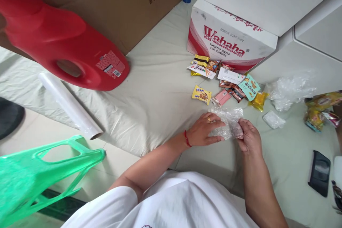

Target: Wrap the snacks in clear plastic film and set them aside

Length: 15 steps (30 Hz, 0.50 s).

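A piece of clear bubble wrap [230, 118] lies between my two hands, above the cloth-covered surface. My right hand [250, 137] pinches its right side between thumb and fingers. From the left, my left hand [205, 130], with a ring and a red cord bracelet, has its fingers and thumb on the wrap's left side. Something pinkish shows faintly through the wrap near my right fingertips, but its kind is unclear. Just beyond lie a yellow cookie packet [201, 94], a pink packet [222, 97] and a small wrapped bundle [274, 119] to the right.
Several snack packets [232, 75] lie before a Wahaha carton [229, 39]. Crumpled clear plastic [290, 91] and a black phone-like object [320, 173] are at right. At left are a red detergent jug [91, 48], a plastic film roll [70, 105] and a green stool [29, 174].
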Each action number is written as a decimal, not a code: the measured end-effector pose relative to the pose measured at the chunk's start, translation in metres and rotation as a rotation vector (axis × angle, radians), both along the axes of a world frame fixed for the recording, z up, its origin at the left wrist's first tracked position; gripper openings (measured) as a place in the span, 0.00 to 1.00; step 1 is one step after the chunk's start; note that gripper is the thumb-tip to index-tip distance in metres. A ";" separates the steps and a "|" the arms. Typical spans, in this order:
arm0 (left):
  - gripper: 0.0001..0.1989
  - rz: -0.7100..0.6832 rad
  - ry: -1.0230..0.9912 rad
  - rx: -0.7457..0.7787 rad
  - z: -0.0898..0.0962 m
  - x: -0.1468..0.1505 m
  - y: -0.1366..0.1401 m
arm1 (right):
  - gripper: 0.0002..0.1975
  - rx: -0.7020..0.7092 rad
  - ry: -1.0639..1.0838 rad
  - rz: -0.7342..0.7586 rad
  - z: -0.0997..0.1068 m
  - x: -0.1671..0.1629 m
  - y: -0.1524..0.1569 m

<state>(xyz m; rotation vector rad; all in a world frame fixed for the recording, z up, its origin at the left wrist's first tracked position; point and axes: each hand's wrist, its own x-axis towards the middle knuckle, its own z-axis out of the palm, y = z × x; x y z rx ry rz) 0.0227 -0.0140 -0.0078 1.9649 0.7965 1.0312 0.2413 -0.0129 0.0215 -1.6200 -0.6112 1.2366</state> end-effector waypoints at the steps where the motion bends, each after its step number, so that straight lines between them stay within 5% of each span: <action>1: 0.23 0.010 0.025 -0.010 -0.001 0.003 -0.001 | 0.26 -0.001 0.006 0.019 0.001 -0.002 0.000; 10: 0.12 0.142 0.018 -0.043 -0.015 0.014 -0.003 | 0.27 -0.036 0.180 0.230 0.009 -0.024 -0.007; 15: 0.10 0.211 -0.132 -0.132 -0.008 0.010 0.000 | 0.31 0.013 0.207 0.299 0.012 -0.022 -0.009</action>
